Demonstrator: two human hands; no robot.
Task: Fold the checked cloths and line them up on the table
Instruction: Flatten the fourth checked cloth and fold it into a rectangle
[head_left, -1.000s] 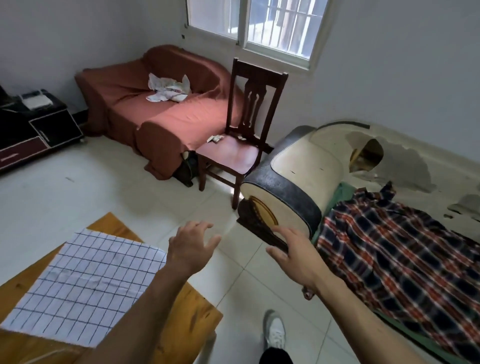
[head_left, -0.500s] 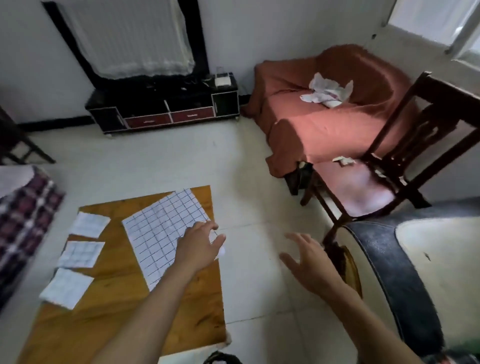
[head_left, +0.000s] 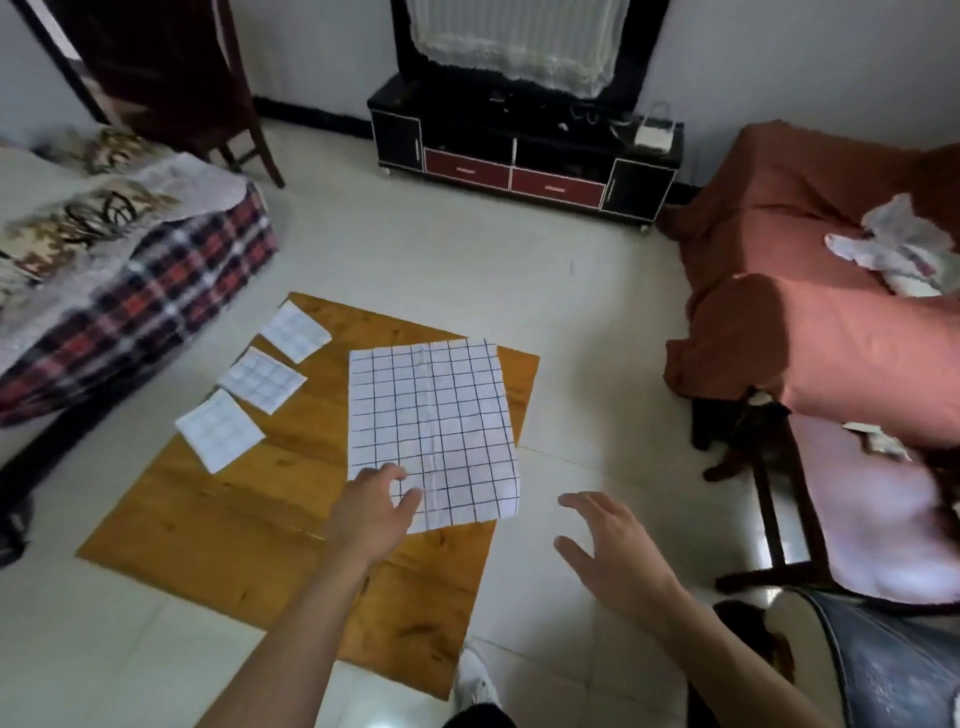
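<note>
Bed (head_left: 156, 280): at far left, under a plaid cover; a second ago it lay on the person's right, so the head has swung round to face the counter.
Folded cloths: three small checked squares lie in a slanted row on the counter's left side, the near one (head_left: 219, 430), the middle one (head_left: 261, 380) and the far one (head_left: 295, 331); close together, the near two almost touching; half a second ago they sat at the frame's left edge, now they are well in view.
Counter (head_left: 249, 525): a low wooden top, now central and seen nearly whole.
Open cloth (head_left: 434, 431): the large checked sheet lies flat on the counter's right half, unfolded, its near right corner hanging past the edge.
Left hand (head_left: 371, 512): fingers spread and relaxed, resting on the sheet's near left corner, gripping nothing; it has come down onto the cloth.
Right hand (head_left: 610, 551): wide, fingers splayed, holding nothing; it hovers over the floor just right of the counter, apart from the sheet.
Meaning for the task: three cloths appear done and lined up; the fourth is laid out and pinned at one corner; the first fold likely comes once the right hand reaches its side.
Sofa (head_left: 810, 332): at right, under a rust cover, outside the work.
</note>
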